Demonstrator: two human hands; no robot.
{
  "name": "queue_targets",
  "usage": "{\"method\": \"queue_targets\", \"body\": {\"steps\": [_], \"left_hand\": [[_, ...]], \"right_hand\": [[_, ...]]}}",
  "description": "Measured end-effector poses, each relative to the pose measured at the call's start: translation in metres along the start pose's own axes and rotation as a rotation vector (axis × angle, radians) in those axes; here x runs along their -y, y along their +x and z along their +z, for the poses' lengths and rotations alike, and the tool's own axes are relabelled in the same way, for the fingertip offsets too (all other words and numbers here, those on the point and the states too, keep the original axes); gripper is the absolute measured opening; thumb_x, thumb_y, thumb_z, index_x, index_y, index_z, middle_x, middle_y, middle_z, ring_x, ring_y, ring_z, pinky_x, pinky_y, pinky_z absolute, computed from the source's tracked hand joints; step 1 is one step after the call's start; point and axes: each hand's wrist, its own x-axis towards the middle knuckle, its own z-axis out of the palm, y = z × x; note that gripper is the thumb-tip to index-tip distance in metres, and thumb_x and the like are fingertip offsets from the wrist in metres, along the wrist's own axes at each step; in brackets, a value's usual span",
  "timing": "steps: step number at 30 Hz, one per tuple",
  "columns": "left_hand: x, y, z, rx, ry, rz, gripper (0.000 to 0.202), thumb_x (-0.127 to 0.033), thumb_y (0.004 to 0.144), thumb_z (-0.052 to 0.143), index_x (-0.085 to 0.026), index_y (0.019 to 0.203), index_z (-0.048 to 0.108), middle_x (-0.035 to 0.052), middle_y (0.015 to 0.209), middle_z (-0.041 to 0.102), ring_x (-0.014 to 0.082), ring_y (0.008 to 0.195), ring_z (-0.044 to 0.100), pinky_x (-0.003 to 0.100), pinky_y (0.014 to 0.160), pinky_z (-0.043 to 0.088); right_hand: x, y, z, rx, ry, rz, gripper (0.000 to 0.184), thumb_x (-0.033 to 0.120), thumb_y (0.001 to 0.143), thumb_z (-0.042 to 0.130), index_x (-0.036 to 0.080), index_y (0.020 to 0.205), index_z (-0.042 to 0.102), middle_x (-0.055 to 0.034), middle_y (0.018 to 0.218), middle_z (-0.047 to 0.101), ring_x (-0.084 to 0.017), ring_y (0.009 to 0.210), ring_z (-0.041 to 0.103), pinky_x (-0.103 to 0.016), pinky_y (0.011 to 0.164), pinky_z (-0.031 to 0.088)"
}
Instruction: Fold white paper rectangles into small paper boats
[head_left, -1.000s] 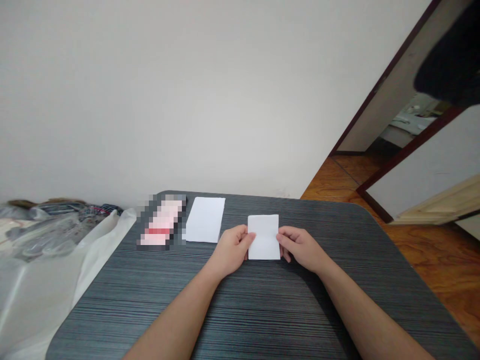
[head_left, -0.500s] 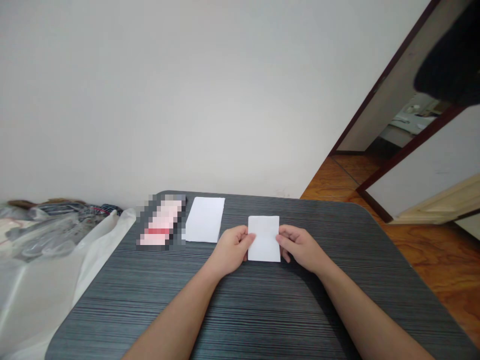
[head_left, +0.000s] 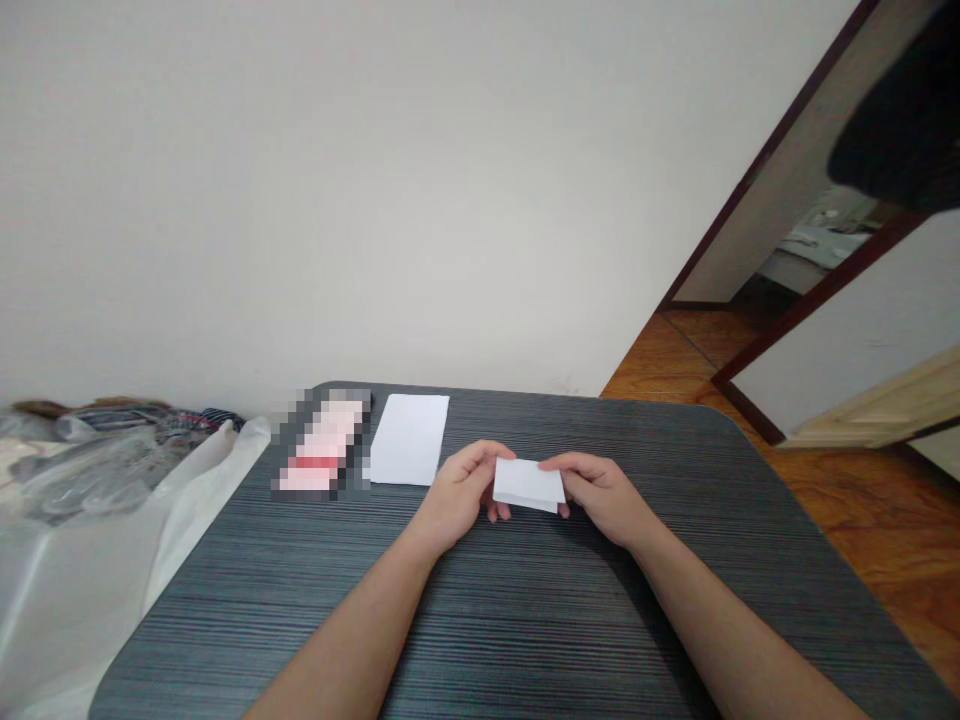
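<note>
Folded white paper (head_left: 529, 486) sits pinched between the two hands, with its fold lying crosswise, just above the near part of the worktop (head_left: 637, 630) and a little right of its middle. The left hand (head_left: 457, 497) is closed on the paper's left end, its fingers curled in toward it. The right hand (head_left: 602, 497) grips the right end, its fingers (head_left: 574, 464) lying along the top edge. Both grips are closed on the paper (no gap shows at either end). The bare forearms angle in from the lower corners, wrists low and elbows out of view.

Just left of the left hand, apart from it, lies a white paper piece (head_left: 409, 439). Beside that is a pink-and-red item (head_left: 321, 450) (too pixelated to name). Nothing stands between the hands and these two things.

Past the worktop's left edge lies a white plastic sheet (head_left: 67, 610), with crumpled clothes (head_left: 112, 455) beyond it. To the right, a wooden floor (head_left: 885, 530) runs toward a doorway (head_left: 817, 250).
</note>
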Motion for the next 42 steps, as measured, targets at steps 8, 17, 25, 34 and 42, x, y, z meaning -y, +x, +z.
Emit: {"method": "queue_targets", "body": {"steps": [8, 17, 25, 34, 42], "left_hand": [[-0.002, -0.001, 0.002, -0.012, 0.032, 0.000, 0.026, -0.034, 0.084, 0.052, -0.015, 0.102, 0.050, -0.0021, 0.059, 0.054, 0.0105, 0.046, 0.055, 0.019, 0.041, 0.039], [0.000, 0.002, 0.002, -0.107, 0.098, 0.052, 0.021, -0.028, 0.083, 0.052, -0.017, 0.100, 0.049, -0.0042, 0.061, 0.053, 0.0069, 0.043, 0.051, 0.017, 0.041, 0.038], [0.001, 0.001, 0.003, -0.113, 0.128, 0.056, 0.025, -0.028, 0.083, 0.052, -0.017, 0.106, 0.049, -0.0021, 0.069, 0.055, 0.0066, 0.045, 0.052, 0.017, 0.041, 0.037], [0.003, 0.002, 0.001, -0.103, 0.138, 0.037, 0.033, -0.028, 0.083, 0.053, -0.019, 0.114, 0.047, -0.0017, 0.073, 0.055, 0.0063, 0.047, 0.052, 0.017, 0.042, 0.038], [-0.003, -0.001, 0.004, -0.096, 0.206, -0.046, 0.035, -0.037, 0.078, 0.058, -0.017, 0.107, 0.055, -0.0001, 0.069, 0.059, 0.0082, 0.048, 0.053, 0.018, 0.043, 0.039]], "right_hand": [[0.007, -0.001, -0.001, 0.034, -0.111, -0.070, 0.023, 0.022, 0.088, 0.047, 0.019, 0.099, 0.068, 0.0000, 0.062, 0.059, -0.012, 0.056, 0.055, -0.027, 0.060, 0.044], [0.005, 0.002, 0.005, 0.041, 0.109, 0.062, 0.037, 0.034, 0.087, 0.051, 0.014, 0.118, 0.050, -0.0024, 0.066, 0.062, -0.014, 0.050, 0.058, -0.025, 0.044, 0.045], [0.006, 0.002, 0.007, 0.110, 0.040, 0.083, 0.026, 0.032, 0.086, 0.051, 0.013, 0.102, 0.057, -0.0048, 0.066, 0.066, -0.013, 0.052, 0.060, -0.023, 0.045, 0.045], [0.009, 0.002, 0.009, 0.088, 0.031, 0.075, 0.021, 0.030, 0.087, 0.051, 0.014, 0.099, 0.057, -0.0033, 0.065, 0.065, -0.013, 0.052, 0.059, -0.022, 0.046, 0.044], [0.011, 0.001, 0.010, 0.109, -0.005, 0.072, 0.018, 0.029, 0.087, 0.051, 0.014, 0.093, 0.057, -0.0028, 0.065, 0.064, -0.012, 0.053, 0.059, -0.023, 0.048, 0.046]]}}
